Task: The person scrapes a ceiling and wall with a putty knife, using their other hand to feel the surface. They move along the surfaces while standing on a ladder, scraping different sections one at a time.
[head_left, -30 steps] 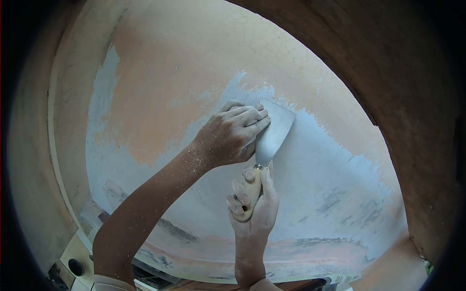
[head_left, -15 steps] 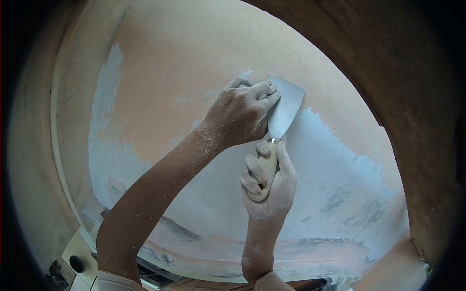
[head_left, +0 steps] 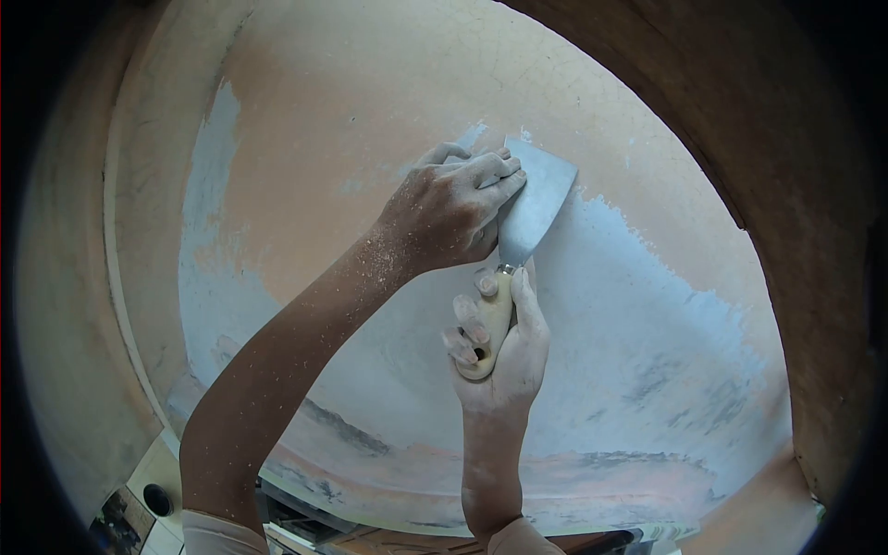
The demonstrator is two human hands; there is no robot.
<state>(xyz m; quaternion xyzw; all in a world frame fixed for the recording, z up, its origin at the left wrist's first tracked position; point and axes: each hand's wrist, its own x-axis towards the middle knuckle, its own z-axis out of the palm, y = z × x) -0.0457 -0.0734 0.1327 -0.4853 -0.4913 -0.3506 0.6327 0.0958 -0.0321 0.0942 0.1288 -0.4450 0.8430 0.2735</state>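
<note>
Overhead, a curved plastered surface fills the view, salmon-pink across its upper part and scraped to a pale blue-grey across its lower and right parts, with fine cracks showing in the pink toward the top edge. Nearest the camera, along the bottom edge of the surface, two dusty forearms rise into the picture, pale sleeve cuffs showing at the very bottom. The right hand is closed around the light wooden handle of a putty knife, fingers curled over the front of the handle and thumb laid along its side, holding it upright below the middle of the surface. Just above it, the left hand comes in from the lower left, its arm speckled with pale dust. Its fingers are held flat and close together, pressing on the left half of the metal blade. That blade lies against the surface near its centre, its top edge sitting right at the boundary where the pink coat meets the blue-grey patch. Farther off, to the right and above, a dark brown band borders the plastered area.
</note>
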